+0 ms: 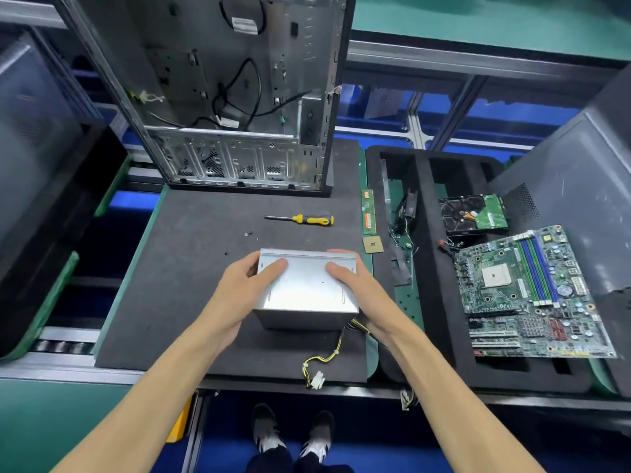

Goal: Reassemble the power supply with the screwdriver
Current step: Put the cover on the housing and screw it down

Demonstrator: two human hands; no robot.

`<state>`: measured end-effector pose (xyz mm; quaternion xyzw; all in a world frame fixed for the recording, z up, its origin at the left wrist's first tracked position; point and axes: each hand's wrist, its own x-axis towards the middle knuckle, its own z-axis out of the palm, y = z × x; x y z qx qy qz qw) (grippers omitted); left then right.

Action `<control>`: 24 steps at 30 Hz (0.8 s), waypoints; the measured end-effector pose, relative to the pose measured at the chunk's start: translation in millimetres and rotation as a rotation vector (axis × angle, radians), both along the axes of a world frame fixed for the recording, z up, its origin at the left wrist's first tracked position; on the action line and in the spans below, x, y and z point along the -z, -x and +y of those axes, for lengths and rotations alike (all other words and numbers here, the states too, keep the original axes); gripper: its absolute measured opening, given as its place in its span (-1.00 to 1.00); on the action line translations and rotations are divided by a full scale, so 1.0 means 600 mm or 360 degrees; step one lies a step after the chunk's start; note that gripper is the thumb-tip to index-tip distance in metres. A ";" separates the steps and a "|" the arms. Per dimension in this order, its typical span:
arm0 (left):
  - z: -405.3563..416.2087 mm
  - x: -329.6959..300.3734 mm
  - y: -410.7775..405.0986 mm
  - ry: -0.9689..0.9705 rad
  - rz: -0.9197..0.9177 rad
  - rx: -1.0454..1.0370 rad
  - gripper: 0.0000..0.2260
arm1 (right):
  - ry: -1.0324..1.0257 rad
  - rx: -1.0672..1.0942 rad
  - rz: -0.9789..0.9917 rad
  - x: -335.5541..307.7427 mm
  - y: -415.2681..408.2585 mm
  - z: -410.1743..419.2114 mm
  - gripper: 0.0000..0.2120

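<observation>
A silver metal power supply box (307,288) rests on the dark foam mat (191,254). My left hand (244,285) grips its left side and my right hand (355,285) grips its right side. Yellow and black cables with a white plug (317,380) trail from the box toward the mat's front edge. A yellow and black screwdriver (302,219) lies on the mat behind the box, untouched. Small loose screws (248,234) sit to its front left. The open computer case (239,93) stands upright at the back of the mat.
A black foam tray (426,268) to the right holds a motherboard (526,291), a hard drive (473,213) and a small fan with wires. A memory stick (368,216) and a processor chip (373,244) lie between mat and tray. Grey case panels flank both sides.
</observation>
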<state>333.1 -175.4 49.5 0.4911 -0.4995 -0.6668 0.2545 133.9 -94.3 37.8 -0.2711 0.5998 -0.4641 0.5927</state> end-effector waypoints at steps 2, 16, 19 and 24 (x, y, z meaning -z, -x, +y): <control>-0.002 -0.002 0.000 -0.0045 0.0027 0.0051 -0.80 | 0.0013 0.0025 -0.0081 -0.002 0.002 -0.002 -0.54; -0.006 0.007 0.007 0.0119 -0.0007 -0.0106 -0.88 | 0.0194 0.0194 0.0008 0.010 -0.004 -0.005 -0.85; -0.006 0.011 0.007 0.0148 -0.0023 -0.0110 -0.89 | 0.0224 0.0211 0.0091 0.007 -0.001 -0.007 -0.83; -0.007 0.015 0.002 0.0197 -0.0056 -0.0073 -0.89 | 0.0259 -0.0129 0.0312 -0.006 0.012 0.005 -0.52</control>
